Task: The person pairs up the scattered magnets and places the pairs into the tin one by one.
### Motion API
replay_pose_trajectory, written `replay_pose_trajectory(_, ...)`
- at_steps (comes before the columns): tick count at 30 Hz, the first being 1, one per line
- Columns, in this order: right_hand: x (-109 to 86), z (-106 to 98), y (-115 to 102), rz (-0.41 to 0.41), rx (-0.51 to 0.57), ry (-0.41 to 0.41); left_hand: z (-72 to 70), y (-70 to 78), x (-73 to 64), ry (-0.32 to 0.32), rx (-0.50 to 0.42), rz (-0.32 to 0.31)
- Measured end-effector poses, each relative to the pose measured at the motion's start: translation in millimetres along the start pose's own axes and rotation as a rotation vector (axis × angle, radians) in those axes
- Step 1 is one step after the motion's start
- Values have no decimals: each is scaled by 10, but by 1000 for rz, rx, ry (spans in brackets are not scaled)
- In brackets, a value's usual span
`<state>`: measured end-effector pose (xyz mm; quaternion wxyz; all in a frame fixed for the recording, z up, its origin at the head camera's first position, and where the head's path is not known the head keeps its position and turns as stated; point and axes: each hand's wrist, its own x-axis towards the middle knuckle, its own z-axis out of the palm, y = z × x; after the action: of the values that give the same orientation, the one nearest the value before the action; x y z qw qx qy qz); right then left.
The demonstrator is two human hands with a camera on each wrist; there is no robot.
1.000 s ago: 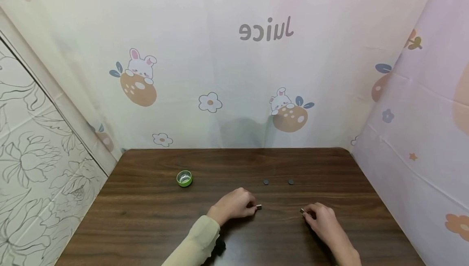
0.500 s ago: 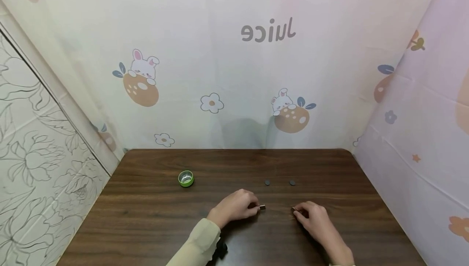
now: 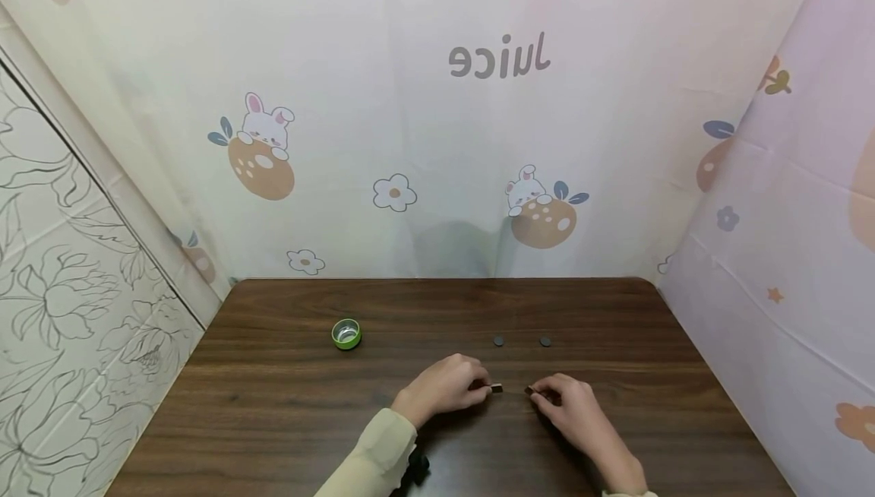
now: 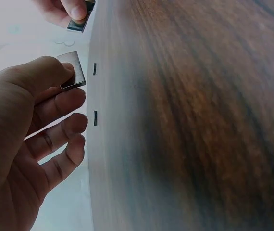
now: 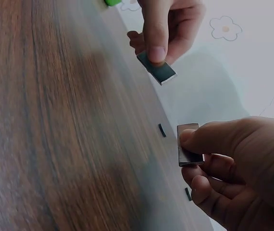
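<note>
One block (image 3: pixel 497 388) pinched by the left hand (image 3: pixel 446 383) and another block (image 3: pixel 529 390) pinched by the right hand (image 3: pixel 576 409), lower centre, could slip should either shallow fingertip grip loosen.

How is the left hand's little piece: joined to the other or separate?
Separate: a gap shows between the left piece and the right piece in every view.

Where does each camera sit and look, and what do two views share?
Head: on the head, facing forward and down over the table; left hand, right hand and sleeves show.
Left wrist: on that wrist, facing its hand's work; left hand near, right beyond.
Right wrist: on that wrist, facing its hand's work; right hand near, left beyond.
Shared: both wrist views show each hand pinching a flat piece.
</note>
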<state>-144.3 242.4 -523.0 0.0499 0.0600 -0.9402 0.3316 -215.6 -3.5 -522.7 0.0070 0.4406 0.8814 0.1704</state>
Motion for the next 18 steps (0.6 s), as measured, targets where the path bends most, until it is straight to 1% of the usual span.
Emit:
replay_pose_trajectory(5,1,30,-37,-29,7,9,2,15,5,6,11,5)
replay_pose_trajectory(8,9,45,-51,-22,11,-4,5,20,11,10,18,14)
replay_pose_trajectory(12,22,55,-59,-15,17,-26,4,30,16,5,5,22)
replay_pose_trajectory(18,31,68,-65,-50,18,-30,9,42,19,1,0,29)
